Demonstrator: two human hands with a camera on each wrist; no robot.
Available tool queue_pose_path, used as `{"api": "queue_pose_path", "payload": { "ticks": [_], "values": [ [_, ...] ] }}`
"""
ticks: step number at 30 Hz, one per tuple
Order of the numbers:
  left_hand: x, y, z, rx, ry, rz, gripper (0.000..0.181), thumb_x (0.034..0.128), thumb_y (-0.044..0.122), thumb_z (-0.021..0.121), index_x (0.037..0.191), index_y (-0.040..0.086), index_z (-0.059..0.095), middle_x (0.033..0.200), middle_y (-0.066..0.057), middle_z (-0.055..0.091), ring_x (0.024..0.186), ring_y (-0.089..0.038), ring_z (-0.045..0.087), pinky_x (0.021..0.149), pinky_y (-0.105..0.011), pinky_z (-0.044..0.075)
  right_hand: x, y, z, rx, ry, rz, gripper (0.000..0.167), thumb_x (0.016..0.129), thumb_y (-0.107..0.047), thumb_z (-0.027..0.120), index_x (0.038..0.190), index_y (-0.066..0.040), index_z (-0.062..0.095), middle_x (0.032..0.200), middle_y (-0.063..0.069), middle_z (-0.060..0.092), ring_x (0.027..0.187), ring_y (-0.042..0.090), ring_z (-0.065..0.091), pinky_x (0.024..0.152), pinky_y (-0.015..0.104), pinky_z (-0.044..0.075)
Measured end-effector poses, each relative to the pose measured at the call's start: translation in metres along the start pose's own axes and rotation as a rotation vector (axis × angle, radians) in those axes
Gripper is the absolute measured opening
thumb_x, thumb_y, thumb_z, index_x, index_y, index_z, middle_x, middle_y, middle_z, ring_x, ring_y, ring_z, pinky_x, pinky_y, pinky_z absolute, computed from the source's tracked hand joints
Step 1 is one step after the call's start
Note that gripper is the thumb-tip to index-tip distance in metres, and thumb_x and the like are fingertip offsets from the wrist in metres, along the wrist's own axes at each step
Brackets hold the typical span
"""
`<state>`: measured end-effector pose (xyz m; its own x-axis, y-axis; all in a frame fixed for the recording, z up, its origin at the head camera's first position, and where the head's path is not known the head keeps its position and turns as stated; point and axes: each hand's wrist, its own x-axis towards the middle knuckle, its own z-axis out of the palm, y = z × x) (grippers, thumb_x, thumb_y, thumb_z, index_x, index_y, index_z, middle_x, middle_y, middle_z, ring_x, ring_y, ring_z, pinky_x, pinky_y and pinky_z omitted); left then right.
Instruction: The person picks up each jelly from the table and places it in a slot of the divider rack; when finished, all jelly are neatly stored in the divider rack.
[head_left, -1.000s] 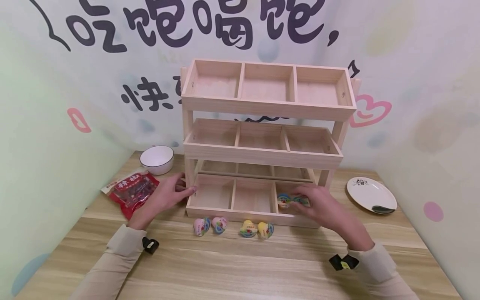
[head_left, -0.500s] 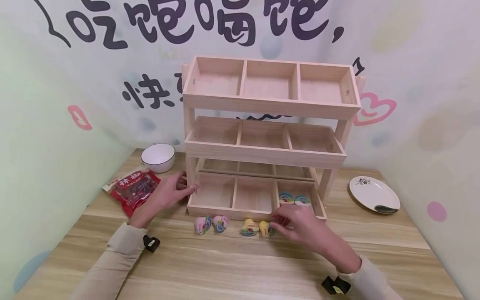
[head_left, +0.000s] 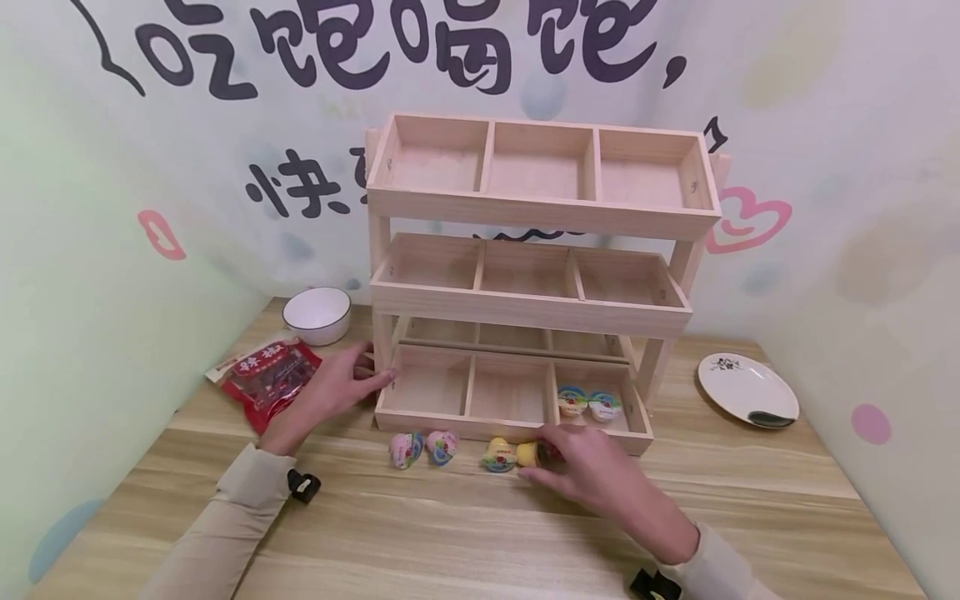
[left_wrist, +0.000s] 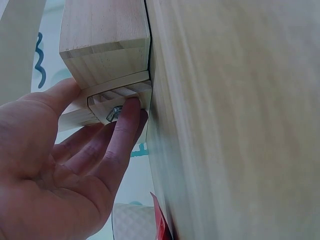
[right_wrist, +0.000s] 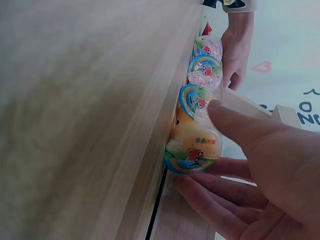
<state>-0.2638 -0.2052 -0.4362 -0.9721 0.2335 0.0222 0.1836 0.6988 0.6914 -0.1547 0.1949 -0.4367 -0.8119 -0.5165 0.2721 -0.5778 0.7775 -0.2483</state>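
My left hand holds the lower left end of the three-tier wooden rack. In the left wrist view its thumb lies on one wooden edge and its fingers reach round near a metal bolt. On the table before the rack, my right hand pinches the right-hand yellow jelly cup between thumb and fingers. Another yellow jelly cup is right beside it. Two pink jelly cups lie farther left. Two more jelly cups with blue-rimmed lids sit in the bottom tier's right compartment.
A white bowl and a red food packet lie left of the rack. To its right is a white plate with a dark leaf pattern. A printed cloth wall stands close behind.
My right hand has left the bottom right compartment, where two jelly cups now stand side by side, and moved down and left to the yellow jelly cup. The left hand stays put.
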Motion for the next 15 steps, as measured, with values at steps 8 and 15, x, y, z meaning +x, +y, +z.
{"api": "queue_pose_path", "payload": {
  "ticks": [8, 15],
  "values": [
    [-0.0008, -0.0002, -0.0002, 0.009, -0.002, 0.000, 0.068, 0.1073, 0.037, 0.070, 0.156, -0.004, 0.046, 0.144, -0.031, 0.065, 0.127, -0.045, 0.070, 0.103, -0.054, 0.063, -0.0004, 0.0010, 0.0014, 0.016, -0.032, -0.021, 0.044, 0.088, -0.042, 0.091, 0.118, -0.014, 0.076, 0.103, 0.001, 0.082, 0.088, 0.014, 0.077, 0.072, 0.033, 0.063],
    [-0.0004, -0.0001, -0.0011, 0.001, -0.001, 0.009, 0.068, 0.1072, 0.037, 0.070, 0.156, -0.004, 0.046, 0.145, -0.032, 0.064, 0.128, -0.046, 0.070, 0.103, -0.054, 0.063, 0.0001, 0.0030, 0.0011, 0.064, -0.086, -0.018, 0.042, 0.089, -0.045, 0.090, 0.116, -0.018, 0.072, 0.098, -0.010, 0.077, 0.081, 0.006, 0.065, 0.068, 0.025, 0.054]
  ]
}}
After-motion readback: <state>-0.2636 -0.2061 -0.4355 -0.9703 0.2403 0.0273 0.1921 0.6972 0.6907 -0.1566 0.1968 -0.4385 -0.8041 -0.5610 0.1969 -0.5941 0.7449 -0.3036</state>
